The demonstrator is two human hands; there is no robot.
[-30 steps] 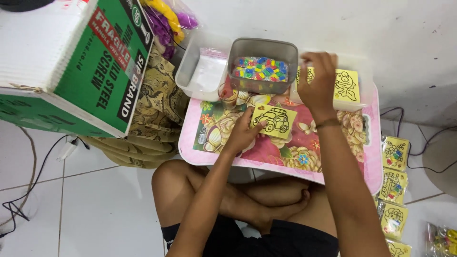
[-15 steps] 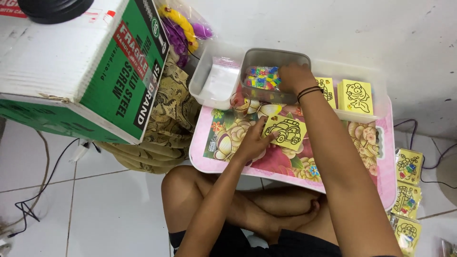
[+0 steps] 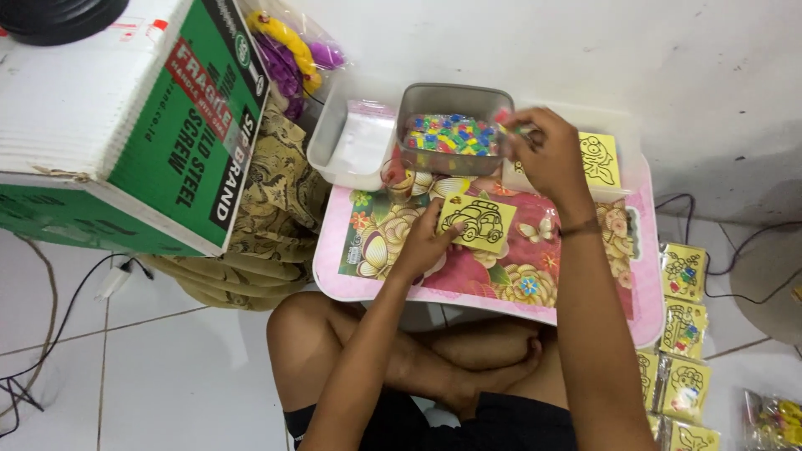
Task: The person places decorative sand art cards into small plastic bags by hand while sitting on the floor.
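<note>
L to R: green-and-white carton (image 3: 125, 125) w/ red label, off tray's left edge. Left hand (image 3: 424, 242) flat, pinning yellow car card (image 3: 478, 221) at tray (image 3: 368, 288) centre. Right hand (image 3: 547, 154) pinched shut on small coloured pieces by bead tub (image 3: 453, 134), far edge. Bagged cards (image 3: 683, 271) on floor, right; this card seems unbagged yet.

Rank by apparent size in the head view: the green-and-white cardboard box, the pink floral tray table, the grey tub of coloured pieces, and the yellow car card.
1. Green-and-white cardboard box, though it sits nearer the camera, which enlarges it.
2. Pink floral tray table.
3. Grey tub of coloured pieces.
4. Yellow car card, under the left hand.
</note>
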